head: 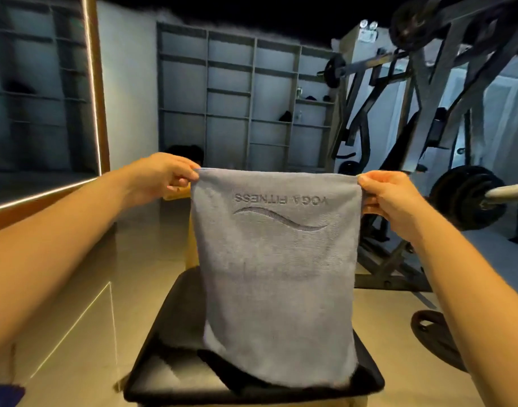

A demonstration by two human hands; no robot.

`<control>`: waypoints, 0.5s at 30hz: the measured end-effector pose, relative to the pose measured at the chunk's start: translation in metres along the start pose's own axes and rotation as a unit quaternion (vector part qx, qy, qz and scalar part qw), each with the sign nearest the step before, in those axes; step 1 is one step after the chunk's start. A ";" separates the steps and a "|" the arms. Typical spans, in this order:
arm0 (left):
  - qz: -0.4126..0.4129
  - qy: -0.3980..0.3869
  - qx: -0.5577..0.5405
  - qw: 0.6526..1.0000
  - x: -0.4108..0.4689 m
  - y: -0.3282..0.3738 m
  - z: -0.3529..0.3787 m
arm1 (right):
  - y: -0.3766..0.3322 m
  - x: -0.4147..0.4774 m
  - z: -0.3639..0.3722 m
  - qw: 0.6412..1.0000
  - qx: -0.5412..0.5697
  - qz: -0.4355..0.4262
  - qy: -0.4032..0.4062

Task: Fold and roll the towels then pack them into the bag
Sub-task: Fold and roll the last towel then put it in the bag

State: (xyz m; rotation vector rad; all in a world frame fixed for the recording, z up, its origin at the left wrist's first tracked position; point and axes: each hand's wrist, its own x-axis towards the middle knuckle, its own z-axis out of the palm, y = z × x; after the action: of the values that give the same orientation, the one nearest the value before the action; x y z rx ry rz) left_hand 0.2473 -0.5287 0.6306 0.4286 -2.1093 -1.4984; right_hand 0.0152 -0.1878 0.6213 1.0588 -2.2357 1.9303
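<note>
grey towel (277, 277) hangs frame centre, "YOGA FITNESS" lettering upside down | left hand (161, 179) pinches its upper-left corner | right hand (390, 198) pinches upper-right corner | lower edge over black bench (175, 348) | barbell (469, 195) right

left arm: is stretching forward, bare | left grip (161, 177): is pinching the top left corner of the towel (275, 274), fingers curled | right arm: is stretching forward, bare | right grip (390, 198): is pinching the top right corner, thumb on the near side
</note>
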 end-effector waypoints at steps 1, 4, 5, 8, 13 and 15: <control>-0.032 0.000 0.030 0.999 0.007 -0.006 0.001 | 0.008 0.007 0.004 1.000 -0.024 0.015 0.005; -0.082 0.050 0.091 0.991 0.026 -0.024 0.012 | 0.029 0.028 0.020 0.995 -0.088 0.042 0.019; -0.079 0.072 0.092 0.990 0.031 -0.027 0.017 | 0.032 0.033 0.024 0.994 -0.098 0.042 0.031; -0.017 0.131 0.032 0.991 0.044 -0.030 0.029 | 0.034 0.044 0.029 0.994 -0.079 0.012 0.080; 0.137 0.174 0.032 0.975 0.021 -0.028 0.034 | 0.035 0.035 0.016 0.995 -0.009 -0.045 0.086; 0.169 0.165 0.089 0.968 -0.002 -0.039 0.035 | 0.050 0.015 0.015 0.998 -0.011 -0.040 0.057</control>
State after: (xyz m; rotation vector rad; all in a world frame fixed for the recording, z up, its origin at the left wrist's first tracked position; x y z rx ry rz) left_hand 0.2274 -0.5141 0.5848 0.3335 -1.9361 -0.9760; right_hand -0.0146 -0.2072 0.5804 0.9924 -2.1166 1.8799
